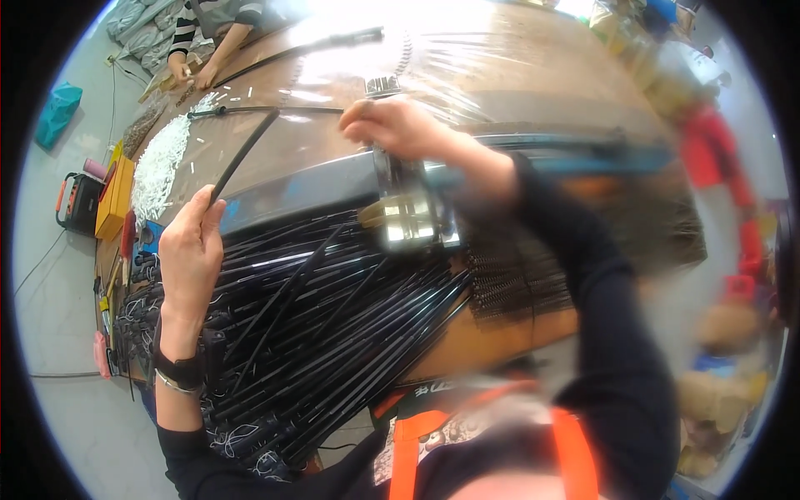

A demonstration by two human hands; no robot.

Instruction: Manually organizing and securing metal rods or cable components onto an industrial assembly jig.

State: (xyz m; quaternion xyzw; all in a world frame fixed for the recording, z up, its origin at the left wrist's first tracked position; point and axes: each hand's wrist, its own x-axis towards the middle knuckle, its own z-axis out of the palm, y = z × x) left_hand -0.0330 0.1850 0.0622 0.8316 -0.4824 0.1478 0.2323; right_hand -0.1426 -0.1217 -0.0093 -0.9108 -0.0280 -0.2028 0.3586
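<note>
My left hand (pixel 193 250) is closed around the lower end of a black rod (pixel 243 156), which slants up and to the right. The rod's upper end meets or crosses a thin dark rod (pixel 308 110) above the table. At my right hand (pixel 396 127), the fingers are pinched together where the right end of that thin rod reaches them; the exact grip is hidden. Below my hands lies a large heap of long black rods (pixel 333 308), some with white strings at their left ends. A shiny metal block (pixel 408 221) sits just below my right hand.
White short tubes (pixel 162 162) are piled at the table's left, beside a yellow box (pixel 115 198). A black device (pixel 79 202) stands farther left. A dark bundle of thin pieces (pixel 517 275) lies right. At the far left, another person's hands (pixel 193 73) work over the table.
</note>
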